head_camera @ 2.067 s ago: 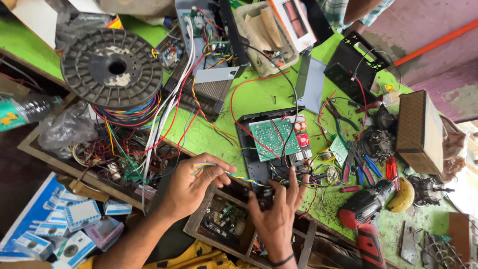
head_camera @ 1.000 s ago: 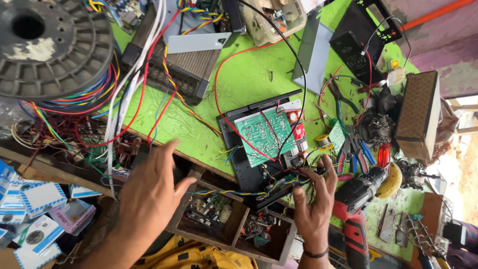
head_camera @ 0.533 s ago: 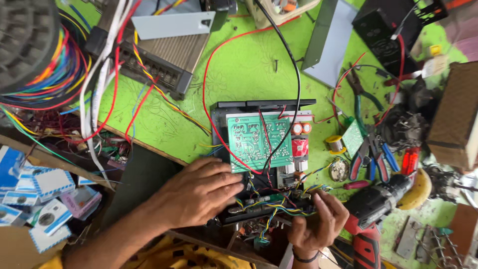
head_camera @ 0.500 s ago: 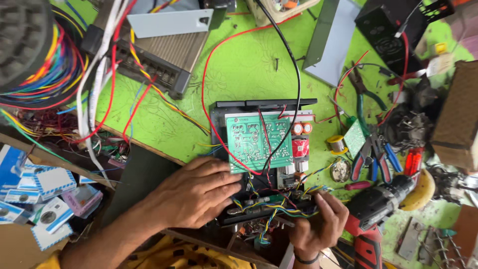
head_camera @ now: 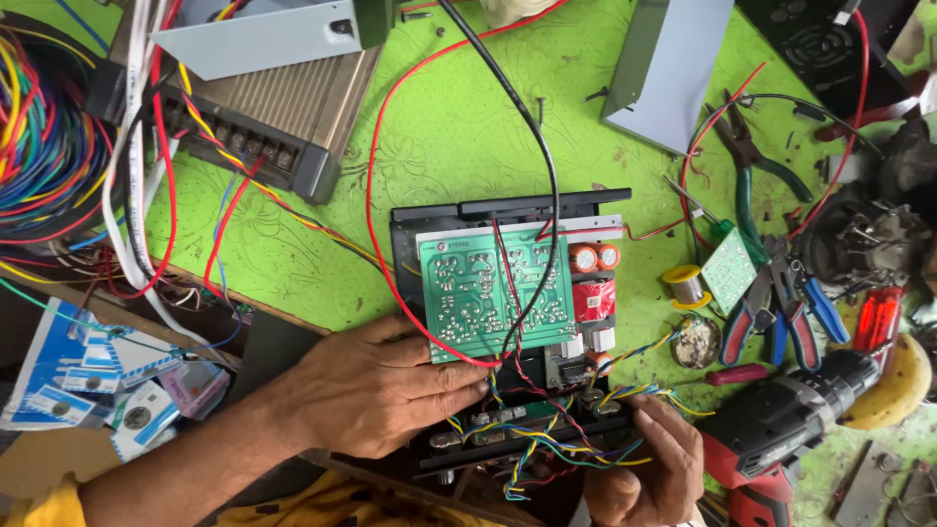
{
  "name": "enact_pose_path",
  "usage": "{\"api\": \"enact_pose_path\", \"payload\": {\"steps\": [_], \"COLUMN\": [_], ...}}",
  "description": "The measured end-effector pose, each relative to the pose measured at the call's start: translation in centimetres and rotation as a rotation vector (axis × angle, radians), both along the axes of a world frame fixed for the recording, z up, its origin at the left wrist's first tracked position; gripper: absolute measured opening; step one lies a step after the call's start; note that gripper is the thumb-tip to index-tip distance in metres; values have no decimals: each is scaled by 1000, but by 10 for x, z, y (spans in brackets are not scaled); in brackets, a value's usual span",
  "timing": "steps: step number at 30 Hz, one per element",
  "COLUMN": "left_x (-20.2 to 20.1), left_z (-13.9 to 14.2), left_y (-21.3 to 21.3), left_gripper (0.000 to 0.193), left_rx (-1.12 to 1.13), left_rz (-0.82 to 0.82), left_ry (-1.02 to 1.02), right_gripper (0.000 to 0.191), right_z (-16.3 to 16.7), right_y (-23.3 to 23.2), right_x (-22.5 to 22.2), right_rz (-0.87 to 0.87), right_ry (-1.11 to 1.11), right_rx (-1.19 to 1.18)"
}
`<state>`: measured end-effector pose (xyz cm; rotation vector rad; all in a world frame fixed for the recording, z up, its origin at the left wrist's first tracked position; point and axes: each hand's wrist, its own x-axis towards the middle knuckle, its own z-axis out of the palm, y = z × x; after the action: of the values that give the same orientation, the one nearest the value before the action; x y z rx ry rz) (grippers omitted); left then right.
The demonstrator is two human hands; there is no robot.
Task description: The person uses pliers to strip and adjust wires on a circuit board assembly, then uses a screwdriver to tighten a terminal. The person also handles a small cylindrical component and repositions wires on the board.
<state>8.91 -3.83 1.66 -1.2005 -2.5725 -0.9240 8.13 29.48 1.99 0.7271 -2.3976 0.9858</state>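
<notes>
The person's left hand (head_camera: 376,390) lay flat along the near edge of the desk (head_camera: 459,127), fingers stretched toward the green circuit board (head_camera: 493,293) and pressing on the bundle of coloured wires (head_camera: 527,434) at the front of the black chassis (head_camera: 508,210); its grip was loose, resting rather than closed on anything. The right hand (head_camera: 649,468) sat at the chassis's lower right corner, fingers curled over the front edge and the wires there, clenched on that edge as far as I could see. The board sat tilted up inside the chassis, solder side up, near the middle of the green desk, with a black cable (head_camera: 532,146) and a red wire (head_camera: 376,185) running to it from the far side. Just right of it stood a small solder spool (head_camera: 686,286) and blue-handled pliers (head_camera: 781,312). A red and black drill (head_camera: 781,439) lay near the right hand. A silver amplifier case (head_camera: 259,117) sat well apart at the upper left.
</notes>
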Motion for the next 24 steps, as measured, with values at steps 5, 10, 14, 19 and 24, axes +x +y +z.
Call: {"api": "enact_pose_path", "payload": {"steps": [5, 10, 14, 19, 24], "left_x": [1, 2, 2, 4, 3], "left_z": [-3, -4, -7, -12, -13], "left_y": [1, 1, 1, -2, 0], "left_gripper": [51, 48, 45, 31, 27], "left_rx": [12, 22, 39, 115, 158], "left_rz": [-9, -7, 29, 132, 173], "left_ry": [-37, -22, 32, 233, 256], "right_gripper": [50, 47, 46, 49, 53], "right_z": [-3, -7, 0, 0, -1], "right_y": [10, 10, 8, 1, 7], "right_x": [-2, -3, -3, 1, 3], "right_rz": [82, 65, 61, -2, 2], "right_ry": [-9, 4, -11, -22, -32], "right_rx": [29, 11, 52, 16, 33]}}
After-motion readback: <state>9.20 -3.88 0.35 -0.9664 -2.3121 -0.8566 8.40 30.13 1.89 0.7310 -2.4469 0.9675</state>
